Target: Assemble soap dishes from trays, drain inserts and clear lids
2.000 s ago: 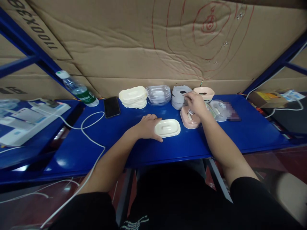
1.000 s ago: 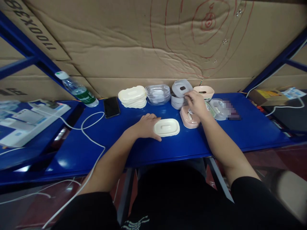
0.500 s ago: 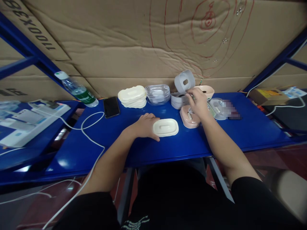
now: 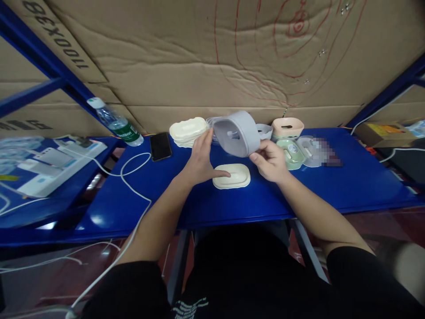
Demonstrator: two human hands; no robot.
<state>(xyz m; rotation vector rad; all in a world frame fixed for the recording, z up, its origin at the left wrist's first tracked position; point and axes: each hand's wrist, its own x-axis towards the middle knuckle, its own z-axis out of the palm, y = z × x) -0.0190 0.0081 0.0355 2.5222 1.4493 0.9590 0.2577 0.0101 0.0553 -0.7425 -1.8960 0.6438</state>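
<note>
gripping the gray tub [image 4: 248,130] by its right end in the right hand [image 4: 272,165], thumb in front and fingers mostly hidden behind. holding it tilted above the table [image 4: 332,190], between the front and back edges, with mouth turned toward the left hand [image 4: 198,163] and a slot showing in the base. probably pinching at one end for the sake of leaving the mouth and most of the wall uncovered.

spreading the left hand just beside the tub's far end, with nothing between thumb and fingers; being unable to tell whether touching the tub or just apart. probably pointing the fingers up because of the tub's height over the table. reaching the thumb over the cream lid [image 4: 239,178], lying flat midway between the front and back edges; being unable to tell whether pressing on it.

lining the table's back edge, left to right, with a cream stack [image 4: 187,130], clear plastic trays [image 4: 214,121] half covered from view, another gray tub [image 4: 264,130] and a peach tub [image 4: 288,127]. probably being grouped by kind for easy reach. sitting in front of the peach tub with a green lid [image 4: 294,156] beside a translucent lid [image 4: 307,155]. showing a phone [image 4: 161,146] near the back left corner, probably lying there for being out of the way.
</note>
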